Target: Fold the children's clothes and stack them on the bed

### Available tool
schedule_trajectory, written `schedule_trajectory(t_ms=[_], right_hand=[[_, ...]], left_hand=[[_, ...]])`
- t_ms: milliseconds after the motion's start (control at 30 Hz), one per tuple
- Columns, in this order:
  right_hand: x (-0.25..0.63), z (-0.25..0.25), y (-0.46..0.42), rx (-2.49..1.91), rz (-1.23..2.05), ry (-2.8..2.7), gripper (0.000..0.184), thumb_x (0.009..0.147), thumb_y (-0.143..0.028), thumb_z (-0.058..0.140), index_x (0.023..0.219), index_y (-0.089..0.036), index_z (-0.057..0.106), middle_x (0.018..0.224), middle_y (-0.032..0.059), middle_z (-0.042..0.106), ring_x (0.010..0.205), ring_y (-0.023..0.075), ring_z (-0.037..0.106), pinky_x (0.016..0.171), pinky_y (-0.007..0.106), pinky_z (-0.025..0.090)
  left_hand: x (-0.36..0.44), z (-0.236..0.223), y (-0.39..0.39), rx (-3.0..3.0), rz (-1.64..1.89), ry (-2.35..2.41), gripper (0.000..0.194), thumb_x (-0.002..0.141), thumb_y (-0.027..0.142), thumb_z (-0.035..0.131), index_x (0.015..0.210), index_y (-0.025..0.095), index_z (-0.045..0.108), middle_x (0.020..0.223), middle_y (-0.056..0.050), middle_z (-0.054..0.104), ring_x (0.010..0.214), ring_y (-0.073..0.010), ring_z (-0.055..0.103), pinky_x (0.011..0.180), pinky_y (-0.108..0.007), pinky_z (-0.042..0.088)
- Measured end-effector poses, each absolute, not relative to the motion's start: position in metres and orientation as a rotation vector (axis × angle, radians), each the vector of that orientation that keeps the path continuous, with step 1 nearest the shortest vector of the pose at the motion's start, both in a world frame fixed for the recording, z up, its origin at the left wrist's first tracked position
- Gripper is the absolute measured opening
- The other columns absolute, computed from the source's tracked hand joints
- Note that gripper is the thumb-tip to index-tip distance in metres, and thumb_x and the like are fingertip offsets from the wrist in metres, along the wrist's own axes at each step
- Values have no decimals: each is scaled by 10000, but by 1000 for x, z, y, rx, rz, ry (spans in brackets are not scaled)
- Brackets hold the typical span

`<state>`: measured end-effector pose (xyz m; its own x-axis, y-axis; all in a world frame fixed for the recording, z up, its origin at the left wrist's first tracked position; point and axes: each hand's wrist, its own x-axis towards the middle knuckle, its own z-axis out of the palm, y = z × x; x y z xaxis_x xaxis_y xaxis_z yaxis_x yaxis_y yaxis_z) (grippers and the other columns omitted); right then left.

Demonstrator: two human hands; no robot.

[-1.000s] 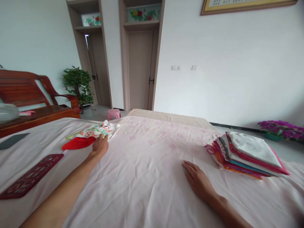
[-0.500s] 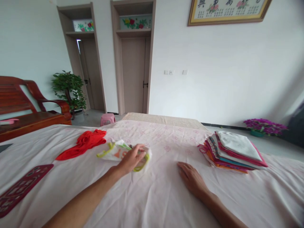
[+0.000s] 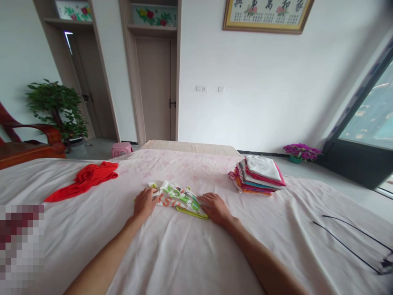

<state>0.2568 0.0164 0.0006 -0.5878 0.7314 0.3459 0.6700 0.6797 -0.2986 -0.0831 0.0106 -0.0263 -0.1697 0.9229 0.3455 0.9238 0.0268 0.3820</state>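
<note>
A white garment (image 3: 178, 197) with green and orange print and yellow-green trim lies bunched on the bedspread between my hands. My left hand (image 3: 145, 203) has its fingers curled over the garment's left end. At its right end, the fingers of my right hand (image 3: 215, 207) close on the edge, partly hiding it. To the right of my right hand, a stack of folded clothes (image 3: 260, 176) has a white piece on top. A crumpled red cloth (image 3: 90, 178) lies farther left.
The pale bedspread (image 3: 184, 262) is wrinkled in front of me. A pair of glasses (image 3: 362, 250) rests at the right. A pink stool (image 3: 122, 149) stands beyond the far-left edge. Purple flowers (image 3: 302, 150) and a potted plant (image 3: 58, 106) stand on the floor.
My right hand has moved from the bare bedspread onto the garment's right end. My left hand has shifted to its left end. The garment is spread wider, and the view has turned right.
</note>
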Motion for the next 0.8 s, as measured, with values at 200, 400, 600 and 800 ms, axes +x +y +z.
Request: schedule_trajectory(t_ms=[200,400,600,800], right_hand=[[256,-5,14,-1101,50,-2455,379,869,-125,502,1190,-237,669,947,66,671,952,211,554,876,308,417],[265,-8,8,-1162,-49,-2132,376,776,-80,478,1075,-194,675,950,89,616,924,222,544,822,302,426],[269,2,-16,-841,468,-2227,264,705,-103,475,837,-190,686,843,39,615,748,156,586,713,253,442],[239,16,4,-1128,1018,-2133,370,927,-279,347,1007,-169,691,593,-6,601,509,131,567,532,230,438]], left_hand=[[-79,-23,7,-2010,-965,-2271,216,852,240,517,1052,210,595,1142,-67,686,1039,-208,634,855,-289,454],[-86,-21,-1,-1853,-1165,-2338,229,876,250,424,1029,206,588,1036,-66,703,934,-202,648,783,-268,461],[-95,-26,-3,-1836,-1317,-2341,227,867,254,385,962,228,590,949,-22,713,864,-170,641,754,-227,457],[-93,-29,2,-1942,-1331,-2319,288,919,304,351,1054,251,599,992,-33,726,898,-184,661,746,-232,453]])
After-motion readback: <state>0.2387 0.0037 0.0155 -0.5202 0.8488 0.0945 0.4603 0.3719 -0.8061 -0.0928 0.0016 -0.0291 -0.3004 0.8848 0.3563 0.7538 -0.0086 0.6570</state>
